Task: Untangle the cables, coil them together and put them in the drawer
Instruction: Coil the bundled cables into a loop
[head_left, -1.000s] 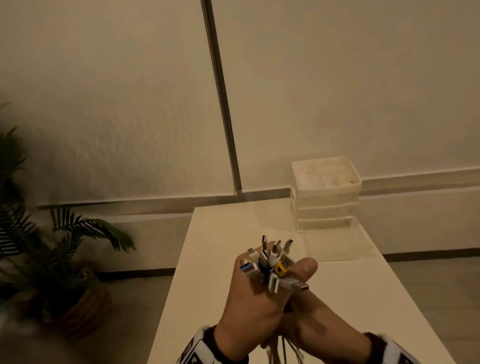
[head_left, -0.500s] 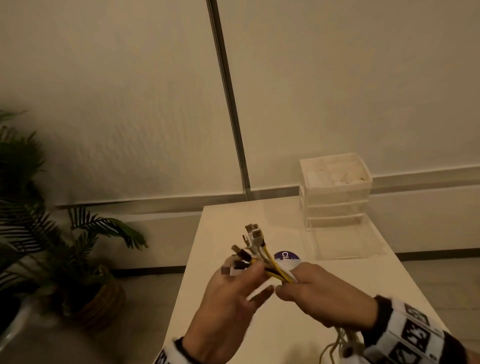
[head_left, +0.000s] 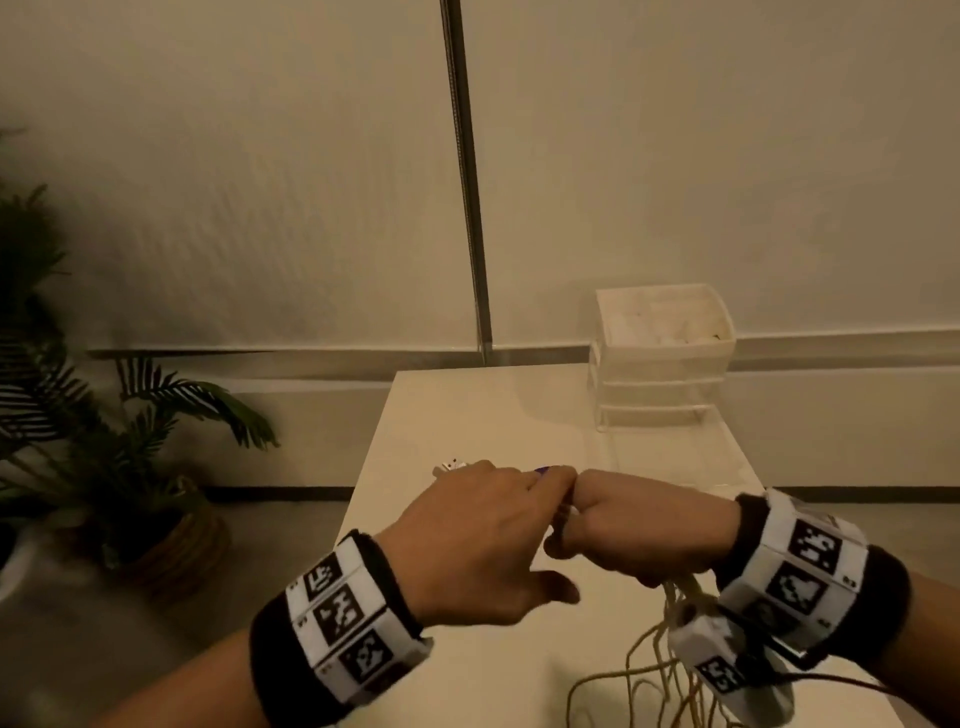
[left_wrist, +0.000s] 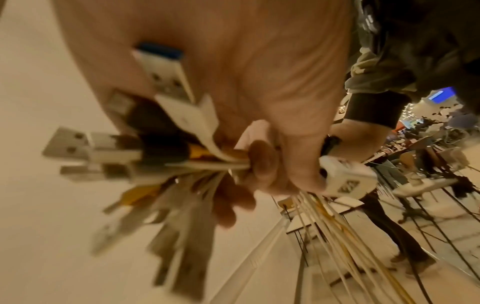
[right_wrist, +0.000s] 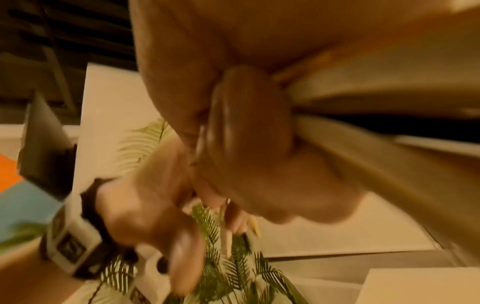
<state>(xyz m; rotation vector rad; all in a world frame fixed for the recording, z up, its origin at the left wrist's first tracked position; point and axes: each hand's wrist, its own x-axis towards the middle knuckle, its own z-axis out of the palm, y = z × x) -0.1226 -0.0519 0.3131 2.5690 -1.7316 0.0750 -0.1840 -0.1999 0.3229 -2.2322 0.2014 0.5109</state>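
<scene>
A person stands at a white table (head_left: 467, 415), both hands meeting above it. The left hand (head_left: 467, 540) curls round the plug ends of the cables (left_wrist: 109, 156), gathered into one bunch; the right hand (head_left: 639, 530) is closed in a fist on the same bundle just beside it, the loose lengths trailing below onto the tabletop. The ends look sorted, so untangling seems largely done, but no coil is formed yet. The drawer unit (head_left: 662, 358) waits well apart at the table's far corner.
</scene>
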